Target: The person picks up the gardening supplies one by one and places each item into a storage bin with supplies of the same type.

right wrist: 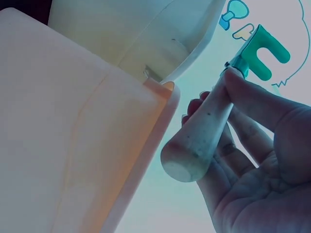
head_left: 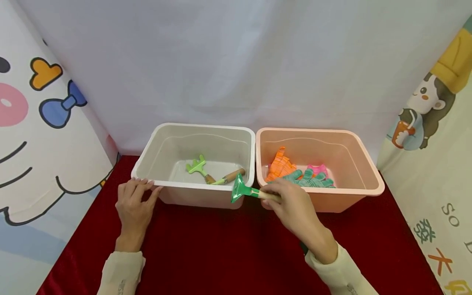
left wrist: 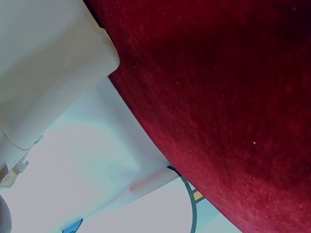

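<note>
My right hand (head_left: 295, 205) grips the pale wooden handle of a small garden hoe (head_left: 241, 189) with a green metal head. In the right wrist view, two prongs show on the hoe's head (right wrist: 265, 48). It is held in front of where the two bins meet, its head near the white bin's right front corner. My left hand (head_left: 135, 205) holds the front left rim of the white bin (head_left: 199, 185), thumb outside. Inside that bin lie a light green hand rake (head_left: 198, 166) and another wooden-handled green tool (head_left: 234, 175), its end partly hidden by the front wall.
A pink-orange bin (head_left: 368, 190) stands right beside the white one. It contains an orange glove (head_left: 281, 166), green striped gloves (head_left: 313, 180) and something pink (head_left: 320, 169). Both bins stand on a dark red cloth (head_left: 206, 250), with a white curtain (head_left: 221, 61) behind.
</note>
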Demonstrator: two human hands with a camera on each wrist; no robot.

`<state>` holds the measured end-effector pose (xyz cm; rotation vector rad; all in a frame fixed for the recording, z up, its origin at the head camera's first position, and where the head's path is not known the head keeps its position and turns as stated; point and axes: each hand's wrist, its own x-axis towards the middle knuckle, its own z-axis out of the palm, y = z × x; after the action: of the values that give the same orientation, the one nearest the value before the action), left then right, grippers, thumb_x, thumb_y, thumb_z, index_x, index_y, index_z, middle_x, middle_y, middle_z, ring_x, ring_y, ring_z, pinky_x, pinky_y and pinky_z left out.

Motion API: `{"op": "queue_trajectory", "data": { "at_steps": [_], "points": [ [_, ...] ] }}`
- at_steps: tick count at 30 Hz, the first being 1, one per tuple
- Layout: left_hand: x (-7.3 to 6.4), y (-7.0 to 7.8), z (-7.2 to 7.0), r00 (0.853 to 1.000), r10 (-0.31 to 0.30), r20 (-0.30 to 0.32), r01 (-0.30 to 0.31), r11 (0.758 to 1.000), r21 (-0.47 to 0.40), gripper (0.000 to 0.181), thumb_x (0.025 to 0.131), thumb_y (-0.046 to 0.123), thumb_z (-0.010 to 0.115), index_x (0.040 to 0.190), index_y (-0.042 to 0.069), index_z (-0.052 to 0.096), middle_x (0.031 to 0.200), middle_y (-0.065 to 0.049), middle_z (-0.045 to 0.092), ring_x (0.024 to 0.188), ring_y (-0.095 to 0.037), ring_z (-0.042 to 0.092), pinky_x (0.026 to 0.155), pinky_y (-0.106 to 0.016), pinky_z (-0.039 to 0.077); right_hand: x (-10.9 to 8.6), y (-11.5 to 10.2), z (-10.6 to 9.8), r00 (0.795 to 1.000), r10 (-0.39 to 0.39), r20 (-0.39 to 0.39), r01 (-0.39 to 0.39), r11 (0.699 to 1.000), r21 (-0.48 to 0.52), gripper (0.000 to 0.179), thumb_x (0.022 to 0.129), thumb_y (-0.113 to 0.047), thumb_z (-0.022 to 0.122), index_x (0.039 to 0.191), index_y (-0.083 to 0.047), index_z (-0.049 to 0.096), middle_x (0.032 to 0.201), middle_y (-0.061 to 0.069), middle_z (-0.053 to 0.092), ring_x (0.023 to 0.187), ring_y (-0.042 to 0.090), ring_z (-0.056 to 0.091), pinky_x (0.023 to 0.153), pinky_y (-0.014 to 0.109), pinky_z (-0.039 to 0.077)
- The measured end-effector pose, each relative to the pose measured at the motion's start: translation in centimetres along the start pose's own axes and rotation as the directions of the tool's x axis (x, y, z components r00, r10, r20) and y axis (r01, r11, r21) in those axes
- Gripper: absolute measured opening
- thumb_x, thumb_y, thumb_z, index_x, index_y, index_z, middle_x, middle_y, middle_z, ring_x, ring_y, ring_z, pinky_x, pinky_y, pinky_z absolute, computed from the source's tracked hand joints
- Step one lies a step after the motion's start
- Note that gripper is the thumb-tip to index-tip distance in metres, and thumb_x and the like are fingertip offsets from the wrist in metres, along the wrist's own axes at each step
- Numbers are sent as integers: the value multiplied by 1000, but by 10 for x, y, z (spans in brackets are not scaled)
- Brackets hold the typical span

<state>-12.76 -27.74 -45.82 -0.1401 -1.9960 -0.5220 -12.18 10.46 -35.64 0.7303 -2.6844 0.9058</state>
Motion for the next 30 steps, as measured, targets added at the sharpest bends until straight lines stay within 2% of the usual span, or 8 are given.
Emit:
{"op": "queue_trajectory", "data": {
  "at_steps": [6,12,20,26,30],
  "points": [
    [0,1,1,1000,0,2,0,1000,-8,45,82,45,66,91,1,71,94,-15,65,83,-35,52,70,-52,49,6,-5,3,1000,21,9,-21,1000,0,16,74,-16,79,86,-20,71,79,-13,58,66,1,52,62,24,45],
    [0,1,1,1000,-10,6,10,1000,-5,41,80,41,70,92,2,71,95,-14,65,84,-34,53,73,-48,49,16,-11,6,999,-31,-25,30,999,-30,16,75,-16,78,89,-20,71,79,-12,57,65,4,53,61,24,44],
    [-3,1,0,999,-39,4,39,999,-13,36,76,34,76,93,2,72,97,-14,65,86,-34,53,88,-28,44,34,-26,15,998,-64,-18,63,996,-63,16,73,-17,79,88,-20,72,78,-10,57,67,6,51,59,25,43],
    [-2,2,0,999,-52,8,52,999,-14,33,73,28,79,93,2,71,97,-14,65,85,-33,52,89,-27,43,47,-37,19,998,-57,1,57,995,-84,20,74,-15,78,91,-23,73,81,-12,60,70,7,55,58,25,43],
    [-3,1,1,999,-51,1,51,998,-23,34,73,29,79,93,3,72,97,-14,66,85,-34,53,88,-27,43,56,-45,21,998,-62,17,64,994,-89,13,77,-19,77,89,-21,72,83,-11,59,71,6,56,59,24,44]
  ]
}}
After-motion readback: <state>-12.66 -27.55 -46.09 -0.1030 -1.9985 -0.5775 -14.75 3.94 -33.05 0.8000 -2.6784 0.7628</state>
